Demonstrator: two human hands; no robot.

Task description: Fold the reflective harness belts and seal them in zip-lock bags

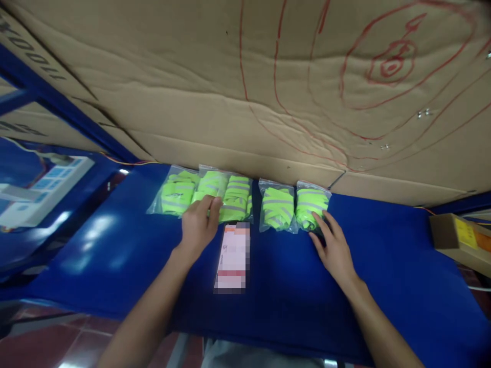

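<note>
Clear plastic bags packed with neon-yellow fabric with grey reflective stripes stand in a row on the blue table. My left hand (200, 225) is closed, fingers curled, in front of the left group; whatever its fingertips may pinch is hidden. Nearest to it are a middle bag (236, 191) and the bag beside it (210, 183), which overlap. Further left is another bag (178, 191). My right hand (336, 250) is open, fingers apart, its fingertips against the lower right of the rightmost bag (311, 199). Just left of that stands one more bag (278, 207).
A lit phone (232, 258) with a partly blurred screen lies between my forearms. Cardboard (192, 117) with red drawn lines rises behind the bags. A small box (462, 240) sits at the right edge, and a white device (49, 191) is at the left.
</note>
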